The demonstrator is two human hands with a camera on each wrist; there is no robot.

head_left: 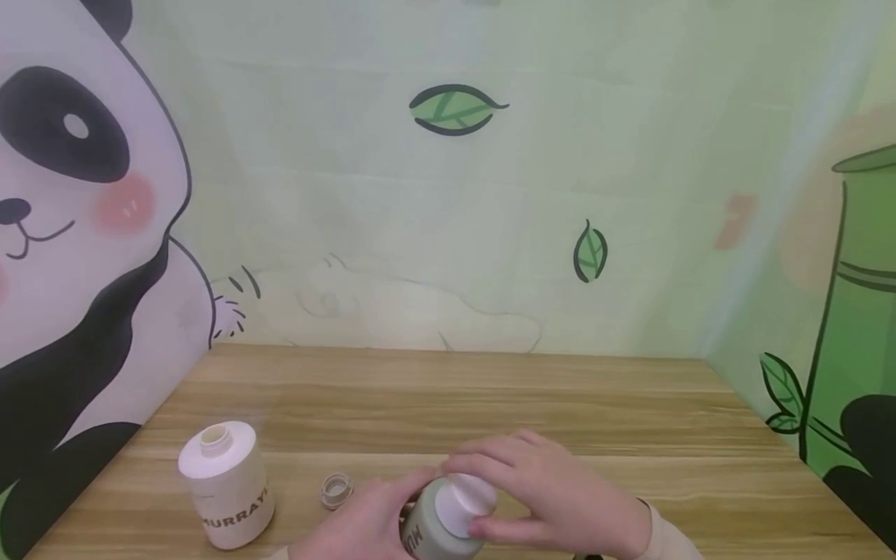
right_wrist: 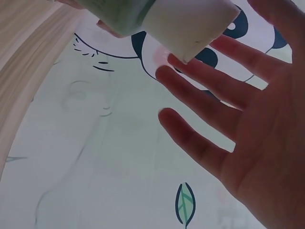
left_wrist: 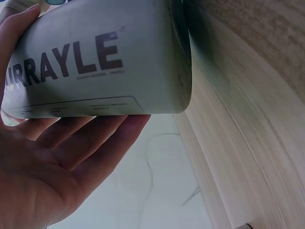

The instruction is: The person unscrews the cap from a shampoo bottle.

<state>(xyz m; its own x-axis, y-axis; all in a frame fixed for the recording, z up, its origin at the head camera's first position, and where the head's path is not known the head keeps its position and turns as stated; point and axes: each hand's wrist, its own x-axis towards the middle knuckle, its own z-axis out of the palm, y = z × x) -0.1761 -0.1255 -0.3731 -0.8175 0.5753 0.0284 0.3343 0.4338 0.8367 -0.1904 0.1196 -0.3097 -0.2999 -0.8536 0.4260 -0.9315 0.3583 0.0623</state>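
Your left hand (head_left: 367, 519) grips the green MURRAYLE bottle (head_left: 437, 538) toward the worktop's (head_left: 490, 404) near edge; your right hand (head_left: 542, 488) pinches its white cap (head_left: 456, 505). A slack grip might let it spin. An uncapped bottle (head_left: 234, 498) stands leftward.

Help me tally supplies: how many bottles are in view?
2: one uncapped white bottle standing toward the left of the table, and one grey-green bottle in the left hand, the right hand on its white cap. None looks hidden.
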